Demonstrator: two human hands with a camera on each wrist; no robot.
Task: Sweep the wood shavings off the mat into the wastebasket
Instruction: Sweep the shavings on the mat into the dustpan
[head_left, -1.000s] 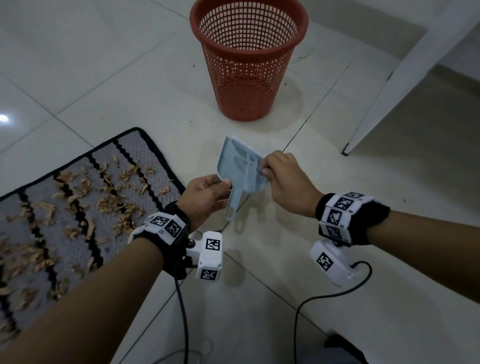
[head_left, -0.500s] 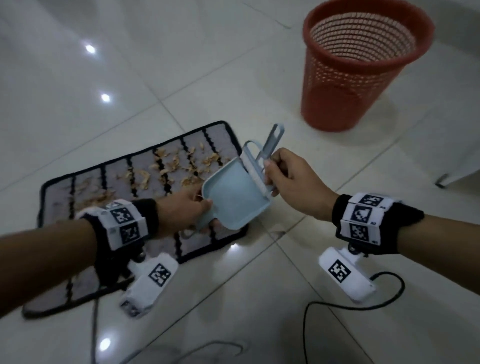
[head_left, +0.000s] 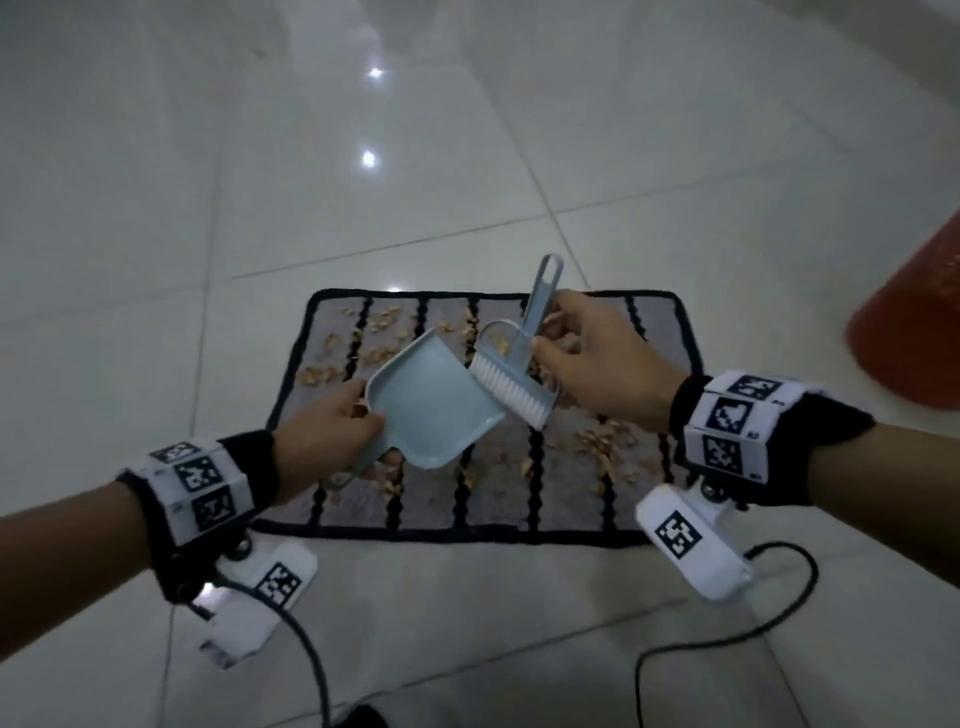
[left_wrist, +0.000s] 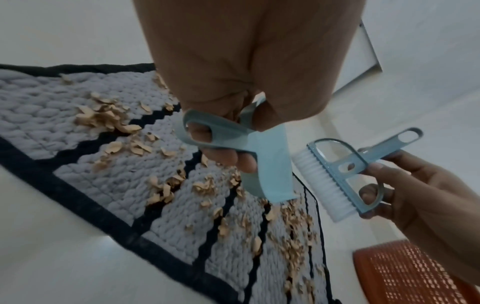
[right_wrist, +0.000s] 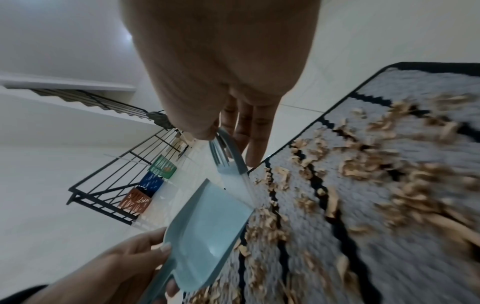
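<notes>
A grey mat with black stripes and a black border lies on the tiled floor, strewn with tan wood shavings. My left hand grips the handle of a pale blue dustpan, held empty above the mat. My right hand holds a small blue brush by its handle, white bristles against the dustpan's far edge. In the left wrist view the brush sits apart from the dustpan. The red mesh wastebasket stands at the right edge.
Glossy white floor tiles surround the mat. Cables trail from my wrist cameras near the bottom. In the right wrist view a black metal rack with small coloured baskets stands by a staircase. A white panel stands past the mat.
My view swung left so the mat now lies centred under both hands and the wastebasket slid to the right edge. The brush came off the dustpan into my right hand.
</notes>
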